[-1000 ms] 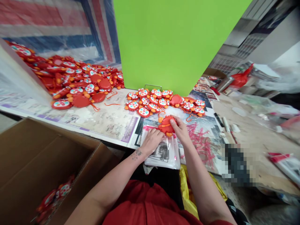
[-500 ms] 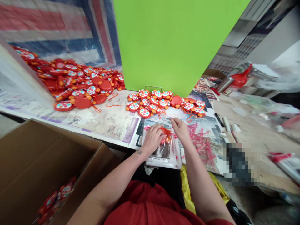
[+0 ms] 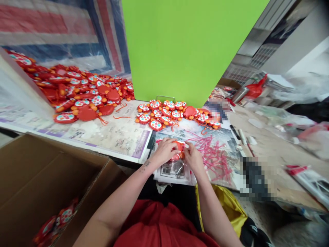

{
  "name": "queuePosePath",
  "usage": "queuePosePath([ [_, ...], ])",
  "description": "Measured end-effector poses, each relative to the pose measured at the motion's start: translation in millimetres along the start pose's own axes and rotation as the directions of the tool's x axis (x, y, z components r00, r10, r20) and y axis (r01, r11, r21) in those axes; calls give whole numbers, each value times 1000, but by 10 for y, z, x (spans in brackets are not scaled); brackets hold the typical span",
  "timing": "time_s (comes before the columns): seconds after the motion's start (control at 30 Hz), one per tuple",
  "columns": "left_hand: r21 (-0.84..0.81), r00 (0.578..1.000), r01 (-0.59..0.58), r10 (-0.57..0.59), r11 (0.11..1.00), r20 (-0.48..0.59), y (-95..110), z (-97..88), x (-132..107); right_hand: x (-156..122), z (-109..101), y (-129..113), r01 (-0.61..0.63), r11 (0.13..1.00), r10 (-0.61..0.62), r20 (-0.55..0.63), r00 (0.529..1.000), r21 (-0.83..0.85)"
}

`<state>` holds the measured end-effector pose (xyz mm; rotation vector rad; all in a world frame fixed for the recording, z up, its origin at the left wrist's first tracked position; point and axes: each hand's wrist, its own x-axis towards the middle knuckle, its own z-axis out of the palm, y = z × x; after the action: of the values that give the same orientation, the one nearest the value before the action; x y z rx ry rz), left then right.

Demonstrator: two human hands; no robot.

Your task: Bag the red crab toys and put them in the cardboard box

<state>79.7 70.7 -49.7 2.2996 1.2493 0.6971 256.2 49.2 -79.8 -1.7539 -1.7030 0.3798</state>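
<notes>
Left hand [image 3: 166, 152] and right hand [image 3: 194, 159] nearly shut, pinching light, stiff red plastic toy [image 3: 179, 147] by its rim; slippery clear plastic bag [image 3: 178, 169] just below fingers.

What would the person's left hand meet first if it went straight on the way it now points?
The left hand would meet the red toy first; its fingers seem to touch it already, though the depth is hard to judge from this view.

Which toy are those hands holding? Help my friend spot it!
Find the green board, then look down past the heap of red toys. Over a plastic bag, one toy sits between the left hand and right hand. It is the only toy held, not in a pile.
</notes>
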Motion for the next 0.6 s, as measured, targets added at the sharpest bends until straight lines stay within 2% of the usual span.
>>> queuePosePath([
  [0.07,10,1000,1,-1,1000,15,4,-25,3,-3,0,-7,43,999,-43,21,999,8],
  [0.17,20,1000,-4,4,1000,11,8,-45,15,-17,14,-22,91,995,-89,-57,994,47],
  [0.33,41,998,22,-24,999,54,52,-57,41,-43,81,-85,122,970,-72,-230,971,209],
  [0.47,107,988,92,-104,990,115,130,-99,46,-54,137,-128,122,924,-27,-257,966,362],
  [0.53,141,992,83,-95,987,80,149,-149,36,-54,136,-129,132,914,-29,-261,965,384],
  [0.6,144,996,89,-86,986,-27,134,-206,9,-43,109,-122,139,910,-32,-267,963,390],
])
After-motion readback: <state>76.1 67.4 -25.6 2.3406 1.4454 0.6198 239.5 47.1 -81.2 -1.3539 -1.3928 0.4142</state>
